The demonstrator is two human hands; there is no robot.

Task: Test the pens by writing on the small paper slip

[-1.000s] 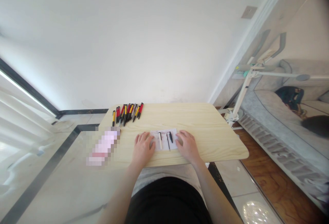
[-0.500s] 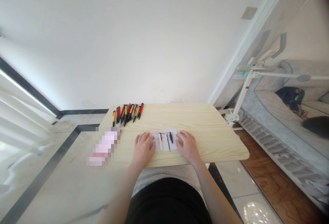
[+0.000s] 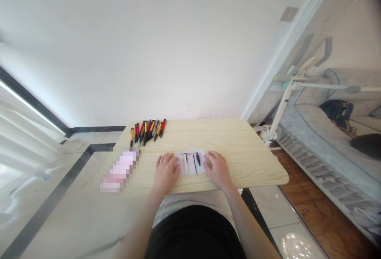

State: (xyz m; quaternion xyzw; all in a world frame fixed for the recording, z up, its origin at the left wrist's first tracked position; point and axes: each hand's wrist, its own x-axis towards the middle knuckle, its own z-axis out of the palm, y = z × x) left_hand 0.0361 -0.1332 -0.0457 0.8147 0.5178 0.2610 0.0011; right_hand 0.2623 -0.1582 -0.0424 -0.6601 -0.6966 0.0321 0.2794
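My left hand (image 3: pixel 166 171) rests on the table at the left edge of a white paper (image 3: pixel 190 167), its fingers spread and nothing in them. At the paper's right edge lies my right hand (image 3: pixel 218 168), also open and holding nothing. Three slim parts are laid out on the paper between my hands. On the left is a pale barrel with a dark end (image 3: pixel 186 163). A thin dark rod, which looks like a pen refill (image 3: pixel 195 164), lies in the middle. To its right is a short black pointed piece (image 3: pixel 198 159).
Several red, yellow and black pens (image 3: pixel 149 130) lie in a cluster at the back left of the wooden table (image 3: pixel 238 144). A blurred-out pink and white object (image 3: pixel 122 169) is at the table's left edge. White exercise equipment (image 3: pixel 281 112) stands to the right, before a grey sofa (image 3: pixel 309 132).
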